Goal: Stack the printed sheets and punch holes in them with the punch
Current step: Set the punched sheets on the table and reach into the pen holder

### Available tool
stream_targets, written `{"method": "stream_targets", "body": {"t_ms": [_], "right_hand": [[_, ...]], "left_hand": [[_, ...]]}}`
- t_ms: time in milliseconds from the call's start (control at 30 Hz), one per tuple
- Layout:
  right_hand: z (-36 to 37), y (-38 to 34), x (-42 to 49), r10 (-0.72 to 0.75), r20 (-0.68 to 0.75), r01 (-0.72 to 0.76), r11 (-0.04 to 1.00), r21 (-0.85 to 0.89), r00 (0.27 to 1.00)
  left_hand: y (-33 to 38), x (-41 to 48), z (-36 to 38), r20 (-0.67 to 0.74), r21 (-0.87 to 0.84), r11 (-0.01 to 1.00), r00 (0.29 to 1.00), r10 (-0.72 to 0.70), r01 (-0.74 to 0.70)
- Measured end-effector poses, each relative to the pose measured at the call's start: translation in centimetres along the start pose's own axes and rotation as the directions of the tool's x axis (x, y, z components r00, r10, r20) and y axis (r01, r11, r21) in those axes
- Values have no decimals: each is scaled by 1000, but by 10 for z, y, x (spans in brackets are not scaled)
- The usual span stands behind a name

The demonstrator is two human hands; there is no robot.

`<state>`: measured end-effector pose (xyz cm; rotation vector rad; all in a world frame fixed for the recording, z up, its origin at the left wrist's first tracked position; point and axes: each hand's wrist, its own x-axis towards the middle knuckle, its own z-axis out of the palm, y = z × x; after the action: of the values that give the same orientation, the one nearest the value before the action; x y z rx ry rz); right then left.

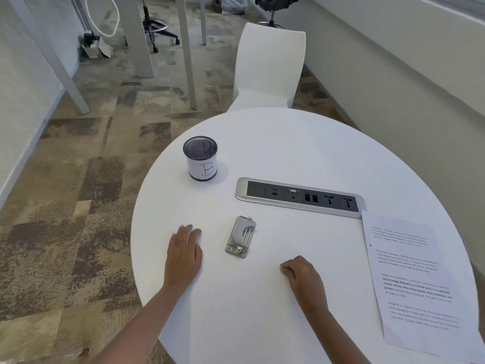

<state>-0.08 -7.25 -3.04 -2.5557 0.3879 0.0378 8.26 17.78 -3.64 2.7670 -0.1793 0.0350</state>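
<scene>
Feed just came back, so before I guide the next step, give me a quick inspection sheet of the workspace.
Surface: round white table, with a built-in socket strip.
Job's things: punch near the middle; printed sheets overlapping at the right edge.
Clutter: mesh pen cup labelled B, far left.
Hands: left hand flat on the table, empty; right hand curled, resting, apparently empty.
Cables: white cable loop by the far wall.
Surroundings: white chair, carpet, desk legs.
</scene>
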Motion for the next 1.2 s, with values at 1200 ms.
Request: {"method": "stream_targets", "body": {"t_ms": [1200], "right_hand": [[-15,-237,214,-233,-191,282,912,298,954]], "left_hand": [[-16,65,11,-6,26,999,999,35,-35]]}}
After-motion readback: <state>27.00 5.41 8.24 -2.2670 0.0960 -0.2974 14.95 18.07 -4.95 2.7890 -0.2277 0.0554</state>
